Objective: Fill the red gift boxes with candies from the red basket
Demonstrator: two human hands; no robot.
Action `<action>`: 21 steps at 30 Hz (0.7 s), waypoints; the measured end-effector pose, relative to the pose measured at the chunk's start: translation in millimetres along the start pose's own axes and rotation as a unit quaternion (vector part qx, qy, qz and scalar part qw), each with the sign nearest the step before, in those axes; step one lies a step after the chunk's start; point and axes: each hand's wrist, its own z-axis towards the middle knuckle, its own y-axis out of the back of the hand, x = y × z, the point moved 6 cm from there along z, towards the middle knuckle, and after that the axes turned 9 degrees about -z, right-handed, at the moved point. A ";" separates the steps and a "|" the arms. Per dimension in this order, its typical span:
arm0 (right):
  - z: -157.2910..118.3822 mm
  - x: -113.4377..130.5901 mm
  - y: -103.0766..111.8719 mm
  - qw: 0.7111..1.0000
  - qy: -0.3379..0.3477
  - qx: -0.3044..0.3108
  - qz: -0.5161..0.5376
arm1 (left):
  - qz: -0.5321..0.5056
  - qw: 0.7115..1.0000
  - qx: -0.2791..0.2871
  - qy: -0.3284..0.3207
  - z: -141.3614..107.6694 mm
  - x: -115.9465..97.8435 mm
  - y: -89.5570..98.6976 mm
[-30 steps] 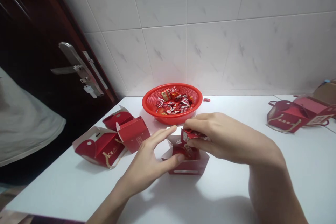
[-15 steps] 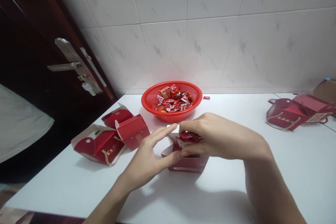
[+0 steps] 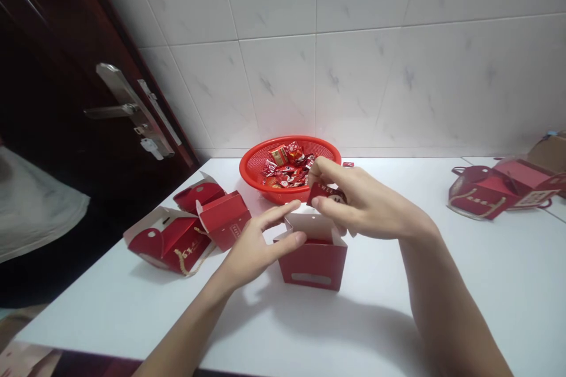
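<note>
In front of me stands a small red cardboard box [image 3: 312, 264] with its top open and its white-lined flaps raised. My left hand [image 3: 262, 242] is at the box's left side, thumb over the front rim and fingers stretched toward the back flap, spread apart; whether it presses on the box I cannot tell. Above the box's back right corner, my right hand [image 3: 360, 200] pinches a dark red candy packet [image 3: 325, 192] with pale lettering. Just behind is a red plastic basket [image 3: 252, 172] holding several wrapped candies [image 3: 283, 174], partly hidden by my right hand.
Several red gift boxes [image 3: 170, 241] with rope handles lie at left on the white table [image 3: 132, 318]. More red boxes [image 3: 481, 191] stand at right, near a brown carton [image 3: 550, 153]. A small red packet [image 3: 348, 164] lies beside the basket. A person's pale clothing [image 3: 39, 206] shows at far left.
My right hand has risen out of the box opening and moved up toward the basket, with a candy packet between its fingers. My left hand stays beside the box.
</note>
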 end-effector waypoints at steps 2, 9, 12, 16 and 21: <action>1.3 -1.9 0.2 0.999 -0.006 -0.011 0.038 | 0.014 1.000 -0.003 -0.002 -1.8 -1.0 0.5; 4.4 -1.0 0.1 0.999 0.020 -0.009 0.050 | 0.022 1.000 -0.018 -0.004 1.1 -2.2 2.5; 5.7 -7.1 1.9 0.999 0.000 -0.032 0.036 | 0.005 0.999 -0.042 -0.004 11.1 -1.7 7.4; 7.6 -13.0 1.6 0.998 -0.014 -0.041 0.045 | 0.006 0.997 -0.072 -0.008 21.1 -1.1 11.8; 5.7 -9.9 6.1 0.999 0.017 -0.028 0.005 | 0.032 0.999 -0.013 -0.018 10.4 -5.5 -2.6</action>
